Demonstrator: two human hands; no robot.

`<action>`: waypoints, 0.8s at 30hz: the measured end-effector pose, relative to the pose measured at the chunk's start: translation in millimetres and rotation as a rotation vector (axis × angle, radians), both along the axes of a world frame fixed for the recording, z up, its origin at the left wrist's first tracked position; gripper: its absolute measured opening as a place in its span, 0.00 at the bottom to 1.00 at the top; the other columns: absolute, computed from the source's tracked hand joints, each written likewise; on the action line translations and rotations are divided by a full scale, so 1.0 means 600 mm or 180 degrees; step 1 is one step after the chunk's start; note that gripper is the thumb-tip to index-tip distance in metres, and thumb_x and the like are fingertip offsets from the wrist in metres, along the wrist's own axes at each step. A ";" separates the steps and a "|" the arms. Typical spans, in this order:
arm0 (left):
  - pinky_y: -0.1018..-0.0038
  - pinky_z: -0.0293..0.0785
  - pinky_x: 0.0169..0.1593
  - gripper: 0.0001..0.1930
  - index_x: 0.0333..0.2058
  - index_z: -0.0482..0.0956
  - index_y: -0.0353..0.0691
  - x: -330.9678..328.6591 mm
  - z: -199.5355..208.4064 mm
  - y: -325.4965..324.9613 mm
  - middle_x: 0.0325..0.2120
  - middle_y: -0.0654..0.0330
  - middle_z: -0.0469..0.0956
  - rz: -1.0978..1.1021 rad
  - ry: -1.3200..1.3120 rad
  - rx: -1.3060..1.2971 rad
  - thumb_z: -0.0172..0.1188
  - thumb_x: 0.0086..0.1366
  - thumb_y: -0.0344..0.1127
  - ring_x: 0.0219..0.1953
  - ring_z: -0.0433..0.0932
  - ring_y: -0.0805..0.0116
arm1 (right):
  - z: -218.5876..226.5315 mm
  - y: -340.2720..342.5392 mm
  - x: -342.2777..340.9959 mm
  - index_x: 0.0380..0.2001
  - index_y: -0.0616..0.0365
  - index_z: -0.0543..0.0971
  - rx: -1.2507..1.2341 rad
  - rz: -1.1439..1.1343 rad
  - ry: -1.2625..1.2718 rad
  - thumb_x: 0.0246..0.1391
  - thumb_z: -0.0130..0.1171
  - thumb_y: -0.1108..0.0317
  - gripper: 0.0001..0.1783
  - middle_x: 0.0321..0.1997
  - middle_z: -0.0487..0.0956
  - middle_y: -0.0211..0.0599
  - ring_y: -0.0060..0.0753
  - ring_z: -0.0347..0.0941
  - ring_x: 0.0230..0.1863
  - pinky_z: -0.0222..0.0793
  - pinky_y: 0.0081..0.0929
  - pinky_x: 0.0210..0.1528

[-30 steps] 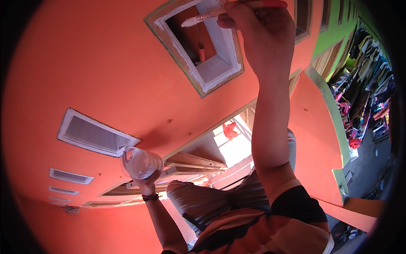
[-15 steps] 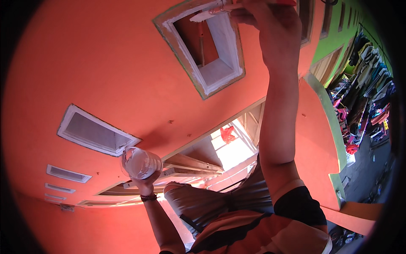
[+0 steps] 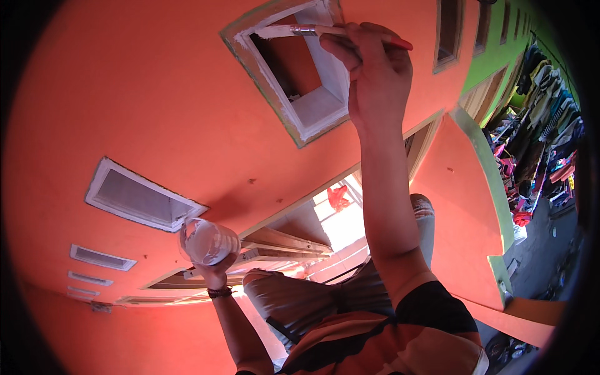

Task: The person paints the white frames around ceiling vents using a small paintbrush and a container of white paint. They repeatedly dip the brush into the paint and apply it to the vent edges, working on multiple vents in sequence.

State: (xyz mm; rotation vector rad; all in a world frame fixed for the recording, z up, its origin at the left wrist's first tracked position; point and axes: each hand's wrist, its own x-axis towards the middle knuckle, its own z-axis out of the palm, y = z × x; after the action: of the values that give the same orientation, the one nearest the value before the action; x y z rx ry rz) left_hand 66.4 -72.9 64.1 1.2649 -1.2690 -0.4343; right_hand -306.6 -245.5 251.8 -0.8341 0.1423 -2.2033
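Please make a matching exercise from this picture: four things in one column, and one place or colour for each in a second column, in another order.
1. paintbrush
2. plastic container
3. wall
4. window recess

a. orange
b. in the left hand
c. frame painted white
d. in the right hand

Pairs: 1-d, 2-b, 3-a, 4-c

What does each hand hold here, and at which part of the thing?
The right hand grips a paintbrush by its red handle, bristles at the white vent frame. The left hand holds a clear plastic bottle from below, at its lower end.
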 end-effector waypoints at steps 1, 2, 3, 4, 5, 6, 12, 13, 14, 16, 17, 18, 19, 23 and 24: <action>0.61 0.67 0.60 0.62 0.68 0.48 0.42 -0.009 0.008 -0.001 0.56 0.56 0.66 -0.0010 0.0014 0.0005 0.74 0.30 0.29 0.55 0.69 0.60 | -0.003 -0.002 0.010 0.31 0.71 0.75 -0.0062 0.0065 0.0035 0.58 0.53 0.77 0.06 0.31 0.79 0.43 0.38 0.81 0.34 0.81 0.33 0.45; 0.61 0.67 0.60 0.62 0.68 0.47 0.42 -0.021 0.018 -0.002 0.55 0.56 0.66 -0.0021 0.0027 0.0011 0.74 0.31 0.29 0.55 0.69 0.60 | -0.007 -0.007 0.012 0.31 0.71 0.75 -0.0050 -0.0029 -0.0079 0.58 0.53 0.77 0.06 0.31 0.78 0.43 0.38 0.81 0.34 0.82 0.33 0.45; 0.61 0.67 0.61 0.62 0.68 0.49 0.42 -0.032 0.027 -0.001 0.55 0.58 0.67 0.0013 0.0091 0.0040 0.73 0.29 0.29 0.56 0.69 0.60 | -0.007 -0.014 0.015 0.31 0.71 0.75 -0.0048 -0.0108 -0.0189 0.58 0.52 0.76 0.06 0.31 0.78 0.42 0.38 0.81 0.34 0.82 0.33 0.45; 0.61 0.66 0.62 0.62 0.68 0.50 0.43 -0.044 0.034 0.000 0.54 0.59 0.67 0.0045 0.0155 0.0068 0.71 0.28 0.29 0.56 0.69 0.61 | -0.009 -0.020 0.016 0.31 0.71 0.75 -0.0047 -0.0188 -0.0298 0.58 0.52 0.76 0.07 0.31 0.78 0.42 0.38 0.81 0.34 0.82 0.33 0.45; 0.61 0.66 0.62 0.62 0.68 0.51 0.43 -0.050 0.038 0.000 0.54 0.61 0.68 0.0076 0.0221 0.0096 0.70 0.26 0.29 0.56 0.69 0.61 | -0.015 -0.023 0.011 0.31 0.72 0.74 -0.0056 -0.0247 -0.0483 0.57 0.52 0.77 0.06 0.31 0.78 0.44 0.38 0.81 0.33 0.82 0.32 0.43; 0.61 0.66 0.62 0.62 0.68 0.51 0.43 -0.047 0.037 0.001 0.54 0.60 0.68 0.0084 0.0167 0.0079 0.69 0.26 0.29 0.56 0.69 0.61 | -0.023 -0.021 0.007 0.32 0.73 0.74 -0.0004 -0.0183 -0.0485 0.57 0.52 0.77 0.06 0.33 0.78 0.46 0.39 0.81 0.35 0.82 0.32 0.44; 0.61 0.65 0.62 0.63 0.68 0.51 0.43 -0.041 0.041 0.001 0.54 0.60 0.67 0.0126 0.0016 0.0156 0.69 0.25 0.30 0.56 0.68 0.60 | -0.032 -0.014 0.033 0.35 0.73 0.74 -0.0149 0.0153 -0.0192 0.58 0.53 0.77 0.07 0.37 0.79 0.51 0.44 0.82 0.38 0.83 0.31 0.45; 0.61 0.65 0.62 0.63 0.68 0.51 0.43 -0.043 0.039 0.003 0.55 0.60 0.67 0.0107 0.0070 0.0179 0.68 0.25 0.29 0.57 0.68 0.59 | -0.030 -0.026 0.035 0.37 0.71 0.73 -0.0376 0.0155 -0.0208 0.57 0.55 0.78 0.06 0.38 0.80 0.51 0.43 0.82 0.38 0.83 0.32 0.45; 0.60 0.64 0.62 0.63 0.68 0.51 0.43 -0.045 0.037 0.004 0.55 0.60 0.67 0.0091 0.0124 0.0203 0.68 0.25 0.29 0.57 0.68 0.59 | -0.031 -0.043 0.040 0.37 0.69 0.74 -0.0407 0.0206 -0.0326 0.58 0.55 0.78 0.05 0.37 0.80 0.47 0.39 0.81 0.38 0.82 0.32 0.44; 0.60 0.63 0.63 0.62 0.68 0.52 0.43 -0.051 0.038 0.003 0.55 0.60 0.66 0.0126 0.0147 0.0230 0.68 0.26 0.29 0.57 0.68 0.59 | -0.027 -0.067 0.048 0.36 0.65 0.77 -0.0509 0.0329 -0.0565 0.61 0.54 0.76 0.03 0.36 0.80 0.39 0.32 0.80 0.38 0.82 0.32 0.44; 0.60 0.63 0.64 0.62 0.68 0.52 0.43 -0.054 0.038 0.003 0.55 0.60 0.66 0.0144 0.0161 0.0243 0.68 0.26 0.29 0.57 0.68 0.59 | -0.031 -0.070 0.047 0.36 0.66 0.77 -0.0469 0.0315 -0.0624 0.62 0.54 0.76 0.04 0.36 0.79 0.39 0.33 0.80 0.38 0.82 0.32 0.44; 0.60 0.63 0.64 0.62 0.68 0.52 0.43 -0.056 0.039 0.003 0.55 0.61 0.66 0.0163 0.0172 0.0251 0.68 0.26 0.29 0.57 0.67 0.59 | -0.032 -0.067 0.048 0.36 0.66 0.76 -0.0367 0.0263 -0.0695 0.61 0.54 0.76 0.04 0.36 0.79 0.39 0.33 0.80 0.38 0.82 0.33 0.44; 0.60 0.62 0.64 0.62 0.68 0.51 0.43 -0.058 0.039 0.003 0.55 0.61 0.66 0.0182 0.0185 0.0258 0.68 0.26 0.29 0.58 0.67 0.59 | -0.035 -0.060 0.048 0.36 0.66 0.76 -0.0264 0.0210 -0.0763 0.61 0.54 0.76 0.03 0.36 0.79 0.39 0.33 0.80 0.38 0.82 0.33 0.44; 0.59 0.62 0.64 0.63 0.69 0.51 0.43 -0.051 0.035 0.003 0.56 0.61 0.65 0.0161 0.0210 0.0241 0.68 0.26 0.29 0.58 0.67 0.60 | -0.044 -0.023 0.034 0.36 0.66 0.75 -0.0224 0.0248 -0.0938 0.60 0.55 0.77 0.03 0.35 0.79 0.40 0.34 0.80 0.37 0.82 0.33 0.43; 0.59 0.62 0.65 0.63 0.69 0.51 0.43 -0.053 0.038 0.002 0.56 0.61 0.65 0.0170 0.0185 0.0247 0.68 0.26 0.30 0.58 0.66 0.60 | -0.044 -0.024 0.038 0.36 0.66 0.75 -0.0176 0.0279 -0.0845 0.60 0.55 0.77 0.03 0.35 0.79 0.41 0.33 0.80 0.36 0.82 0.33 0.42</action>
State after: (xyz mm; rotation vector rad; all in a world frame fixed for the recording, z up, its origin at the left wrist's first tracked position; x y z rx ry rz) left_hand 34.8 -71.8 86.6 1.3392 -1.1765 -0.4824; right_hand -283.9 -259.8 225.3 -0.5586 -0.0837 -2.2191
